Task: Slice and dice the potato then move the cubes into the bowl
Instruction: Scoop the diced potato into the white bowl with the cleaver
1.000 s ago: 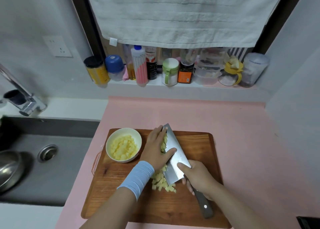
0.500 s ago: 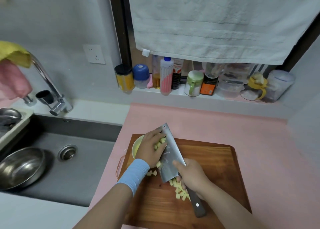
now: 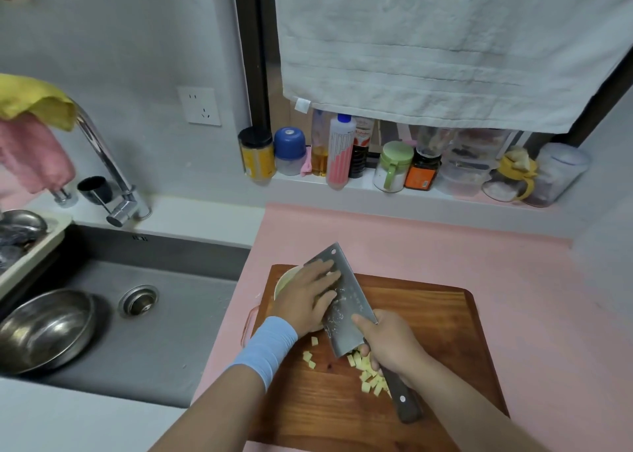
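A wooden cutting board lies on the pink mat. My right hand grips the dark handle of a cleaver, its blade raised and tilted over the white bowl at the board's far left corner. My left hand, with a blue wristband, lies flat against the blade's left face above the bowl and hides most of the bowl. Loose potato cubes remain on the board under and beside the blade's heel, with a few more cubes near my left wrist.
A sink with a steel bowl and a faucet lies to the left. Jars and bottles line the sill behind the mat. A white towel hangs above. The right wall is close.
Both hands lifted the cleaver with cubes off the board and carried it left over the bowl. My left hand moved from the pile to the blade above the bowl. The view swung left.
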A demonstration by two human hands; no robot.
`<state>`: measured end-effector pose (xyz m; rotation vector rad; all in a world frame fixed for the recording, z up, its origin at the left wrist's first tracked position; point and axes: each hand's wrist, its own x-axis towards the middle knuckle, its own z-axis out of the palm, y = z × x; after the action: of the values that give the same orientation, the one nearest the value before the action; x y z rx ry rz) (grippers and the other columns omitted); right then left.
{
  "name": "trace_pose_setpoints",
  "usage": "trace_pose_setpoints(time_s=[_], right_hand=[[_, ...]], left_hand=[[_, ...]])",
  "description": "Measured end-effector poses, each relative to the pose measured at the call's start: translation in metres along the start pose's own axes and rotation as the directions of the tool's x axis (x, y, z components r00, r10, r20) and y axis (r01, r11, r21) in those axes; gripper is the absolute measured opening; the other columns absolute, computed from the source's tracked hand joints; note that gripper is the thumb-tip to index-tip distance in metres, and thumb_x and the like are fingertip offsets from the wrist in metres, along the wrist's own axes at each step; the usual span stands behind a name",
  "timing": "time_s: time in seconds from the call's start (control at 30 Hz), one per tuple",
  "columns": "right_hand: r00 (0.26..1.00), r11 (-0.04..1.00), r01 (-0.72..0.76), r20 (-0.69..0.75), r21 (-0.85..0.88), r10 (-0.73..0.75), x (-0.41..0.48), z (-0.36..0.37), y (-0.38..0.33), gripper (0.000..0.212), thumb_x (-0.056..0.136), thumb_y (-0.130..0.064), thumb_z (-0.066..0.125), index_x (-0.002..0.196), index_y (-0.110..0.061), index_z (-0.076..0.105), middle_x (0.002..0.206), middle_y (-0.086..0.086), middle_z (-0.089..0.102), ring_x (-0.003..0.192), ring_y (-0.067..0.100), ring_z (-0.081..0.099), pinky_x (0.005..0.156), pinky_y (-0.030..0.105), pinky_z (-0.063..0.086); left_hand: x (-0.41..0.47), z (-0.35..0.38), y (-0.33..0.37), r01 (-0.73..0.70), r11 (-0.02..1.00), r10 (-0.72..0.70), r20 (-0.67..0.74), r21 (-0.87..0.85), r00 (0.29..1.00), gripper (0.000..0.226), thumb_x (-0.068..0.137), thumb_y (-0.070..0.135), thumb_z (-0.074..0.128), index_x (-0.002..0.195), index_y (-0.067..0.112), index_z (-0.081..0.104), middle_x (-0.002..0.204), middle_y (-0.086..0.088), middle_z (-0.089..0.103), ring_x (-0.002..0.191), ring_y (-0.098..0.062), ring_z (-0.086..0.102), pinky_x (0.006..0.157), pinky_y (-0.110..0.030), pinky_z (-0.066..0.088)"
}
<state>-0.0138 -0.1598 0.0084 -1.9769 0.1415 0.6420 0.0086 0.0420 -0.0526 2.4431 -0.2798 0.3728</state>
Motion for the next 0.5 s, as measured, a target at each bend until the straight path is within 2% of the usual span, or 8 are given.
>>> trace_pose_setpoints(time_s=[0.07, 0.1, 0.17, 0.23, 0.3, 0.37, 0.43, 0.5], right_hand=[[1.0, 1.0, -0.005, -0.016, -0.008, 0.005, 0.0, 0.001, 0.001, 0.019, 0.105, -0.036, 0.053, 0.105, -0.019, 0.063, 0.064, 0.006, 0.062, 0.038, 0.015, 0.046, 0.041, 0.025, 0.037], [1.0, 1.0, -0.011, -0.025, -0.008, 0.011, 0.001, 0.001, 0.001, 0.019, 0.104, -0.036, 0.053, 0.107, -0.019, 0.062, 0.065, 0.006, 0.062, 0.038, 0.015, 0.046, 0.041, 0.025, 0.037], [0.999, 1.0, -0.021, -0.039, -0.006, 0.02, 0.001, -0.001, 0.003, 0.02, 0.104, -0.037, 0.053, 0.11, -0.02, 0.062, 0.067, 0.007, 0.063, 0.038, 0.015, 0.046, 0.04, 0.025, 0.038], [0.999, 1.0, -0.017, -0.043, -0.004, 0.017, 0.001, -0.002, 0.004, 0.02, 0.104, -0.036, 0.053, 0.11, -0.019, 0.062, 0.067, 0.007, 0.062, 0.038, 0.015, 0.045, 0.04, 0.025, 0.038], [0.999, 1.0, -0.012, -0.04, -0.01, 0.011, 0.0, -0.001, 0.003, 0.02, 0.104, -0.036, 0.053, 0.109, -0.019, 0.063, 0.067, 0.008, 0.062, 0.037, 0.015, 0.045, 0.039, 0.025, 0.037], [0.999, 1.0, -0.009, -0.041, -0.011, 0.008, 0.0, 0.001, 0.001, 0.02, 0.104, -0.036, 0.053, 0.107, -0.019, 0.063, 0.066, 0.007, 0.062, 0.037, 0.015, 0.045, 0.039, 0.025, 0.038], [0.999, 1.0, -0.009, -0.045, -0.012, 0.008, 0.0, 0.002, 0.0, 0.021, 0.104, -0.037, 0.053, 0.107, -0.019, 0.063, 0.067, 0.007, 0.063, 0.038, 0.015, 0.046, 0.04, 0.025, 0.039], [0.999, 1.0, -0.012, -0.05, -0.01, 0.011, 0.0, 0.002, 0.0, 0.02, 0.104, -0.037, 0.053, 0.108, -0.019, 0.062, 0.067, 0.007, 0.063, 0.038, 0.014, 0.047, 0.04, 0.025, 0.039]], left_hand=[[-0.002, 0.006, -0.004, -0.003, 0.999, 0.005, -0.019, 0.054, 1.0, 0.03, 0.096, 0.027, 0.058, 0.123, 0.02, 0.07, 0.134, 0.004, 0.063, 0.123, -0.014, 0.056, 0.107, -0.03, 0.045], [-0.004, 0.006, -0.007, 0.019, 0.996, -0.015, -0.045, 0.087, 0.999, 0.023, 0.094, 0.021, 0.063, 0.115, 0.019, 0.074, 0.124, 0.004, 0.068, 0.113, -0.017, 0.062, 0.098, -0.035, 0.053], [-0.008, 0.003, -0.014, 0.058, 0.989, -0.048, -0.075, 0.138, 0.996, 0.013, 0.089, 0.017, 0.068, 0.098, 0.018, 0.078, 0.105, 0.003, 0.073, 0.098, -0.02, 0.066, 0.083, -0.039, 0.059], [-0.012, -0.001, -0.017, 0.067, 0.989, -0.053, -0.105, 0.134, 0.993, 0.02, 0.091, 0.026, 0.061, 0.098, 0.018, 0.078, 0.104, 0.003, 0.071, 0.102, -0.018, 0.062, 0.089, -0.038, 0.056], [-0.015, -0.005, -0.011, 0.076, 0.996, -0.072, -0.084, 0.053, 0.994, 0.036, 0.091, 0.042, 0.053, 0.114, 0.021, 0.073, 0.122, 0.006, 0.063, 0.118, -0.013, 0.051, 0.103, -0.03, 0.044], [-0.016, -0.006, -0.003, 0.057, 0.997, -0.056, -0.012, 0.046, 0.998, 0.044, 0.089, 0.048, 0.055, 0.125, 0.025, 0.066, 0.138, 0.01, 0.053, 0.129, -0.009, 0.042, 0.107, -0.025, 0.034], [-0.017, -0.004, -0.003, 0.062, 0.994, -0.067, 0.047, 0.09, 0.997, 0.033, 0.093, 0.039, 0.057, 0.121, 0.023, 0.065, 0.134, 0.009, 0.055, 0.124, -0.012, 0.046, 0.105, -0.027, 0.041], [-0.02, -0.005, -0.008, 0.102, 0.986, -0.103, 0.002, 0.132, 0.995, 0.016, 0.093, 0.022, 0.06, 0.104, 0.018, 0.07, 0.113, 0.003, 0.062, 0.108, -0.018, 0.054, 0.096, -0.038, 0.051]])
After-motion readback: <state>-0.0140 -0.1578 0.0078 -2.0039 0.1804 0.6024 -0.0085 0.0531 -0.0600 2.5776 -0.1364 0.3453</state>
